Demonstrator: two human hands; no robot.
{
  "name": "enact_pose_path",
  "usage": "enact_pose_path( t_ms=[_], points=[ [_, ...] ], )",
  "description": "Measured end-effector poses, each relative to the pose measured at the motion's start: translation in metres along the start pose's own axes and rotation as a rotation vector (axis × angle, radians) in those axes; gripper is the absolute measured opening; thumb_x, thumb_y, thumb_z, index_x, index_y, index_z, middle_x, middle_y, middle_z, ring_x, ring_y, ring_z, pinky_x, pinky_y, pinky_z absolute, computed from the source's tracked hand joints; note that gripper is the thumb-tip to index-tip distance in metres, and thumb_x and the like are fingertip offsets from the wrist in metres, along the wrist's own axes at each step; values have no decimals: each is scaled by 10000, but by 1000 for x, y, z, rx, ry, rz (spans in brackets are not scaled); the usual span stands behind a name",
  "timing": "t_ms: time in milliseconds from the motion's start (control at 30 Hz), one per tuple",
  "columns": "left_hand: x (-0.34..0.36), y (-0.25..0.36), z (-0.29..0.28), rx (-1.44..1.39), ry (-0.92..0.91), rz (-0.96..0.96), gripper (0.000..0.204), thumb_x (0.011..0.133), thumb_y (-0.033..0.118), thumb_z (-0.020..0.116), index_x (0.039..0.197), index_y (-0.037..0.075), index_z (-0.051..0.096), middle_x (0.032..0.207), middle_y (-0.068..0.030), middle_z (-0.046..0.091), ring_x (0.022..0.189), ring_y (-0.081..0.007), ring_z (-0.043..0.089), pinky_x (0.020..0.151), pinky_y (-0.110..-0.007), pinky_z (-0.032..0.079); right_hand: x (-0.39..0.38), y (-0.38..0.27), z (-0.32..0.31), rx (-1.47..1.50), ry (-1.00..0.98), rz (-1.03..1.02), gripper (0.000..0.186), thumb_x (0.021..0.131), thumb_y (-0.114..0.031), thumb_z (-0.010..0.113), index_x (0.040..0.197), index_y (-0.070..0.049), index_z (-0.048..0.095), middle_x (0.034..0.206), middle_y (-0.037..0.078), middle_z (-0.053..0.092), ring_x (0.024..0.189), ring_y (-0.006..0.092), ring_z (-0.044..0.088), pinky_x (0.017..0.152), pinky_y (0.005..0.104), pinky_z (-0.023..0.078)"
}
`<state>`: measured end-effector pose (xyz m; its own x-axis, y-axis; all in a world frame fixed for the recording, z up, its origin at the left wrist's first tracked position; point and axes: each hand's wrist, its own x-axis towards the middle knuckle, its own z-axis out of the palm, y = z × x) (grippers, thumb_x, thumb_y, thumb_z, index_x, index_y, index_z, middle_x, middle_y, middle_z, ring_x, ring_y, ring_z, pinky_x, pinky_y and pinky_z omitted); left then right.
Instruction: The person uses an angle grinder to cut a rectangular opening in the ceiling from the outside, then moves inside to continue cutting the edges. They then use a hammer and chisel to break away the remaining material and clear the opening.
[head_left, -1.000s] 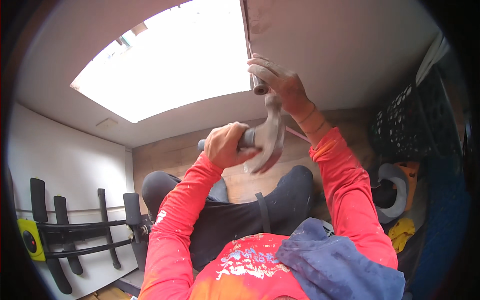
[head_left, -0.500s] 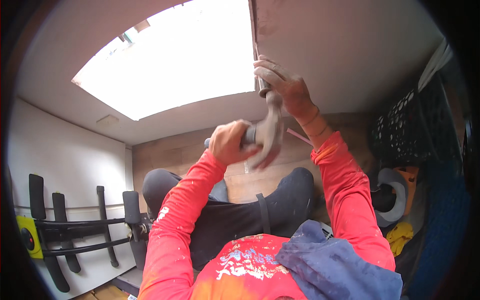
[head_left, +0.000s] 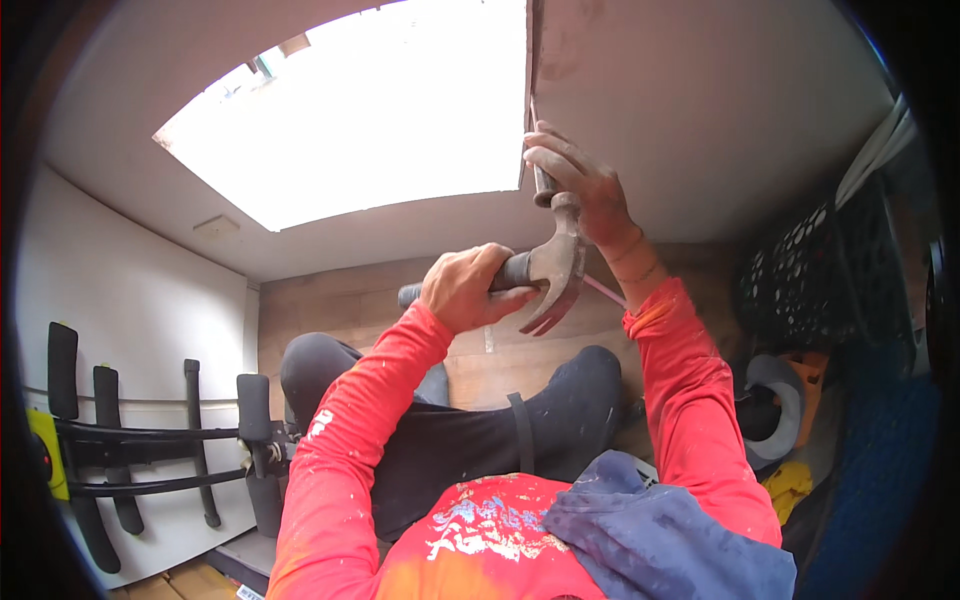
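Observation:
My left hand [head_left: 462, 288] is closed round the dark handle of a claw hammer [head_left: 558, 265], close below its head. The claw points down toward me, and the striking face is up against the butt end of a chisel [head_left: 544, 188]. Fingers of my right hand [head_left: 592, 192], dusty and pale at the tips, grip this chisel. Its thin blade points up along the right edge of a bright window opening [head_left: 350, 120], by the white wall [head_left: 690, 130]. Part of the chisel is hidden behind my fingers.
A black perforated basket [head_left: 800, 270] stands at the right, above a grey ring-shaped thing [head_left: 775, 410] and a yellow cloth-like thing [head_left: 788, 488]. Padded black bars [head_left: 150, 435] of a frame lie at the left. Wooden flooring [head_left: 330, 300] spans the middle; a blue-grey cloth [head_left: 670, 530] hangs over my chest.
The hammer, blurred before, now shows sharply at the chisel's butt. Both hands appear slightly lower and farther right in the picture, as the whole view has shifted a little.

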<state>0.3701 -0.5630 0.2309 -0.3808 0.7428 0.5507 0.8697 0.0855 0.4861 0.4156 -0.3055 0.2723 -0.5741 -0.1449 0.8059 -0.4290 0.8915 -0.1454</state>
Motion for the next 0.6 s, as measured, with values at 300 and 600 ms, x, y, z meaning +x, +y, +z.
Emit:
enact_pose_path(
  t_ms=[300,600],
  points=[
    [-3,-12,-31,-99,126,-106,385,824,276,899,1031,39,677,790,-164,707,680,-365,729,624,-416,581,-6,15,10,-25,46,-76,344,864,-39,815,1184,-66,689,1332,122,751,1337,372,693,964,435,666],
    [-5,-67,-28,8,-6,-477,402,977,418,763,947,30,664,753,-234,705,718,-426,738,662,-467,586,3,18,-4,16,-67,-105,257,886,-15,803,1115,-60,695,1315,131,740,1349,375,682,989,463,646]
  ],
)
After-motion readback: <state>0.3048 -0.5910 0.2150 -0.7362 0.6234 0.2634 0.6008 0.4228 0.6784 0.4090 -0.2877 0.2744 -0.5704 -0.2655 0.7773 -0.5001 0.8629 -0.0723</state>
